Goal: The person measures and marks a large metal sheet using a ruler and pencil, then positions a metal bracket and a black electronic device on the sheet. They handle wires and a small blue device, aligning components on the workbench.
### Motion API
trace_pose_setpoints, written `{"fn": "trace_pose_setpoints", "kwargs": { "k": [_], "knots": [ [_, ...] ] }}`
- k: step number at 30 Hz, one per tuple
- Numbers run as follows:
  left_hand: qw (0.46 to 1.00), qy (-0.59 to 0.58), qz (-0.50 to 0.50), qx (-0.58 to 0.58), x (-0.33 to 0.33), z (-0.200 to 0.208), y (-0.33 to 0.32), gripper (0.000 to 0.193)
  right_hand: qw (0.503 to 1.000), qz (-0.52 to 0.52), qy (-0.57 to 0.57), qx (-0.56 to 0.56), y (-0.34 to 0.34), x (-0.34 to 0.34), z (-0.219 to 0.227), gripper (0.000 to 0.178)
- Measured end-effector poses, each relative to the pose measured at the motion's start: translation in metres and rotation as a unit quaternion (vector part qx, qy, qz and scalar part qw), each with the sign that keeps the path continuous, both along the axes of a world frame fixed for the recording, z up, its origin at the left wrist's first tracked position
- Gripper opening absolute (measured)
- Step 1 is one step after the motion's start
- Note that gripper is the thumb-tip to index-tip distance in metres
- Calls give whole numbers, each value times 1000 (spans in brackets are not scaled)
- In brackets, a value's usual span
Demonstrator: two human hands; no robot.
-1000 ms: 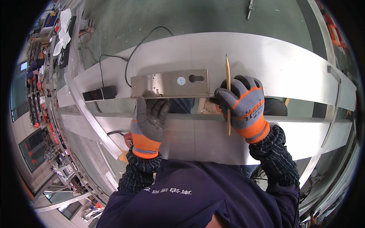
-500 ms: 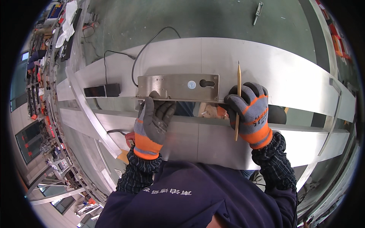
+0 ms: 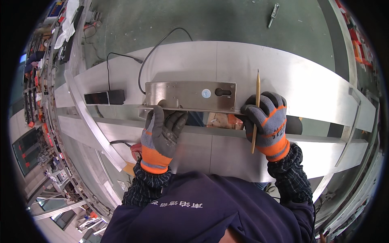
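A flat steel lock case point(image 3: 190, 95) with a keyhole-shaped cutout near its right end lies across the far metal profile point(image 3: 300, 77). My left hand point(image 3: 162, 129), in a grey and orange glove, is closed on its lower left edge, thumb on top and fingers underneath. At the case's lower right corner is my gloved right hand point(image 3: 267, 121), fingers curled. A wooden pencil point(image 3: 258, 91) is held in that hand, its sharpened tip pointing away from me. Whether the right fingertips also grip the case is hidden.
A black cable point(image 3: 156, 50) runs from the case's left end. Beside it lies a small black box point(image 3: 104, 97) with a thin wire. The near metal profile point(image 3: 227, 156) runs parallel, across a gap. A screwdriver point(image 3: 274, 15) lies on the floor; a metal strip point(image 3: 91, 115) crosses at left.
The view has shifted slightly. The lock case and both hands appear a little lower in the picture, with the same holds on the case and pencil.
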State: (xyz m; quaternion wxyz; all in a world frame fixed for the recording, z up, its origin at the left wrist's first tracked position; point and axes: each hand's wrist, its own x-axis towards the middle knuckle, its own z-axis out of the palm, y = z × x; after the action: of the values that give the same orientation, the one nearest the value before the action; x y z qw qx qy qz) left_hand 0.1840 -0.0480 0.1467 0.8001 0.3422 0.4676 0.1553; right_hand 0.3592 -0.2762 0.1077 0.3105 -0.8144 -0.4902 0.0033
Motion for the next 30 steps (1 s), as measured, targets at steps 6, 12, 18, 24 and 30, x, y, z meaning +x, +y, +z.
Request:
{"fn": "trace_pose_setpoints", "kwargs": {
  "k": [6, 12, 18, 24, 30],
  "knots": [
    [1000, -1, 5, -5, -1, -2, 2, 46, 1000, -8, 8, -2, 0, -1, 2, 49],
    [1000, -11, -4, -6, -4, -4, 3, 45, 1000, -11, 11, 6, 3, -1, 5, 44],
    [999, -28, -19, 1, -2, -2, 0, 49, 999, -15, 7, 27, 4, -1, 3, 38],
    [998, -51, -45, -15, -8, -9, 4, 54, 998, -2, 7, 54, 7, 2, 10, 37],
    [988, -140, -21, -59, -16, -27, 8, 44, 997, -5, -11, 79, 8, 2, 1, 35]
  ]
}}
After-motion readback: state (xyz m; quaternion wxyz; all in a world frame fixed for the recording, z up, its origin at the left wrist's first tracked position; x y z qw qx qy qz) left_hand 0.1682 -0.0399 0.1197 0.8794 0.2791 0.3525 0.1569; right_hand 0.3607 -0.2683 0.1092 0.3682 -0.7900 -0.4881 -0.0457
